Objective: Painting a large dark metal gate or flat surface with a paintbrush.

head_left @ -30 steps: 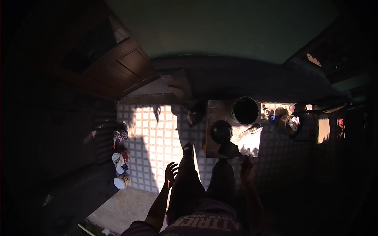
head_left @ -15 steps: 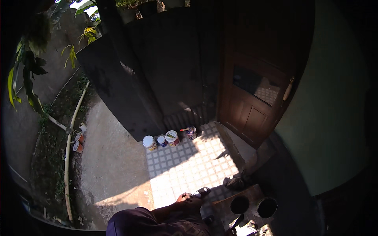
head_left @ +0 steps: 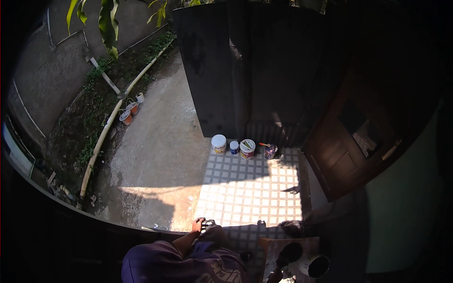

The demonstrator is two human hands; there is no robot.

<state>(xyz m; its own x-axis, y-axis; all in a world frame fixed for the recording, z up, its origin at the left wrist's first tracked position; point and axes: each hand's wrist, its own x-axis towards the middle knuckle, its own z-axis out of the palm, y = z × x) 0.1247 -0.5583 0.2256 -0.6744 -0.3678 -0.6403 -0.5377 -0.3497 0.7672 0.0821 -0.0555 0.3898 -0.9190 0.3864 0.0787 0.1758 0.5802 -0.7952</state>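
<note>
My left hand [head_left: 197,224] is low in the middle, beside my bent leg at the edge of the tiles. Its fingers are curled next to a small grey-and-dark thing [head_left: 208,223], which seems to be in their grasp; its kind is unclear. At lower right, a dark shape that may be my right hand [head_left: 275,274] is over a wooden table [head_left: 302,244]. Shadow hides its fingers. Two dark round things are on this table: one [head_left: 289,253] close to that shape, the other an open-topped container [head_left: 318,267] farther right.
Ahead, a white-lidded tub [head_left: 219,143], a small blue can [head_left: 234,147], a larger tub [head_left: 247,148] and a can with a red-handled tool [head_left: 270,151] line a dark panel [head_left: 273,70]. A brown door [head_left: 347,165] stands right. Orange pots [head_left: 126,117] and a pipe [head_left: 101,137] lie left.
The view has swung left, so the tubs and door sit farther right. My left hand appears farther left and slightly higher, still by my leg.
</note>
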